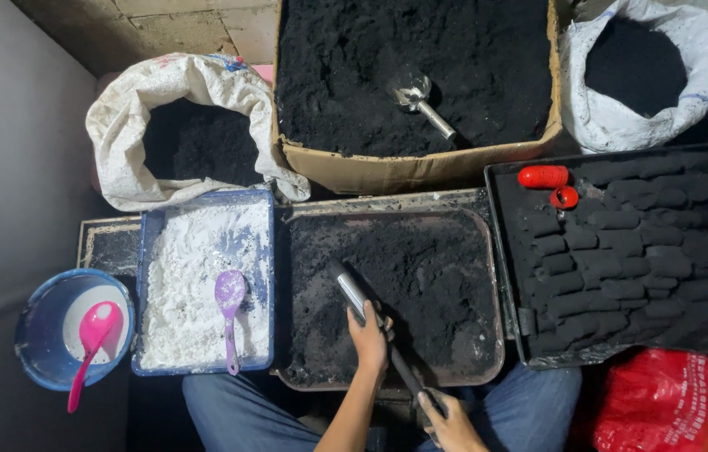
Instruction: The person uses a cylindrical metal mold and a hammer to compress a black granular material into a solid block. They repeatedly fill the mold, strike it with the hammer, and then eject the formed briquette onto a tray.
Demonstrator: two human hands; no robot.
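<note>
My left hand (369, 336) grips the shiny barrel of a metal tube tool (352, 293). The tube's tip rests in the black powder of a brown tray (494, 335) in front of me. Close to my lap, my right hand (447, 423) is closed around the tool's dark rod (406, 372) at its lower end. The tool slants from upper left to lower right over the tray's near edge.
A blue tray (144, 285) of white powder with a purple spoon (229, 305) lies to the left, beside a blue bowl (36, 335) with a pink spoon (92, 335). Behind stand a cardboard box (404, 172) of black powder with a metal scoop (419, 99) and two white sacks (132, 100) (705, 59). To the right is a black tray (500, 276) of dark briquettes with red cylinders (543, 177), and a red bag (680, 402).
</note>
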